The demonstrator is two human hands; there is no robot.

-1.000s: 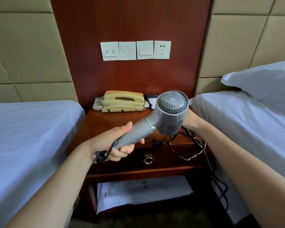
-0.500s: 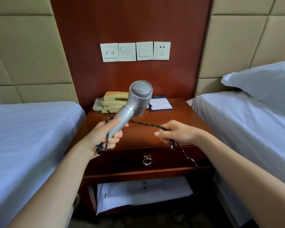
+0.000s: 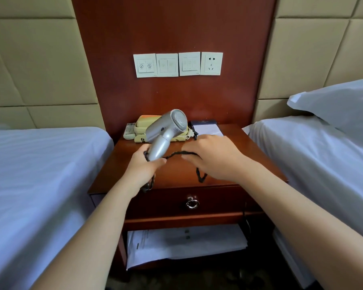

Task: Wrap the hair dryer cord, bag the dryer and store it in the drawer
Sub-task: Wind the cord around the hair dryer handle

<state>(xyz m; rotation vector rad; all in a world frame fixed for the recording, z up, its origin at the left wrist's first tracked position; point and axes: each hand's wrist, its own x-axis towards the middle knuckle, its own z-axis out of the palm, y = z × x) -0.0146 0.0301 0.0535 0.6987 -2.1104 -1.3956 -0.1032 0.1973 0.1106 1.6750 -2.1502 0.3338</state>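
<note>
1. My left hand (image 3: pixel 144 168) grips the handle of the hair dryer (image 3: pixel 168 127), fingers curled round it. The dryer is held tilted above the nightstand (image 3: pixel 117 176), grille end up and to the right.
2. My right hand (image 3: pixel 214 158), just beside it, curls over the black cord (image 3: pixel 177 153), which runs between both hands. One loop hangs below my right palm, another under my left wrist.
3. Behind the dryer, a yellow telephone (image 3: pixel 144 122), a remote (image 3: pixel 129 130) and a notepad (image 3: pixel 208 129) sit on the nightstand.
4. Below my hands the drawer (image 3: pixel 218 200) is closed, its ring pull (image 3: pixel 192 203) hanging at the front. Papers (image 3: pixel 184 245) lie on the shelf beneath.
5. The left bed (image 3: pixel 40 164) and right bed (image 3: pixel 302 153) flank the nightstand.
</note>
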